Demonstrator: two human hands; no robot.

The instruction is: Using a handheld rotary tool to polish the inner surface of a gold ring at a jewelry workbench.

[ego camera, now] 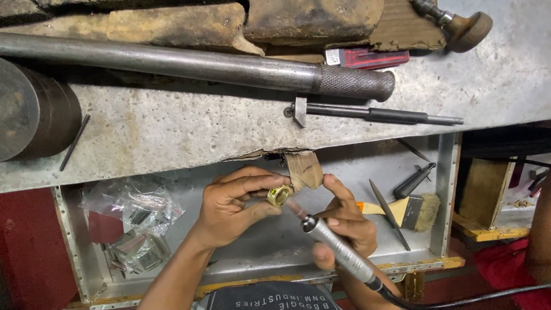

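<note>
Left hand (235, 206) pinches a brass ring (279, 196) against the wooden bench pin (304, 169) at the table (172, 138) edge; right hand (344, 221) grips a rotary handpiece (338, 252), its axis slanting up-left into the ring's bore.

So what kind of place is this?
Probably a jeweller's workbench: the left hand holds a gold-coloured ring against a worn wooden bench peg, the right hand a silver rotary handpiece.

Gold ring (279, 196) — wide, polished band, opening facing the camera, resting against the worn wooden peg (304, 170). Rotary handpiece (338, 252) — slim, silver, black-corded, angled up-left, its tip entering the band.
</note>
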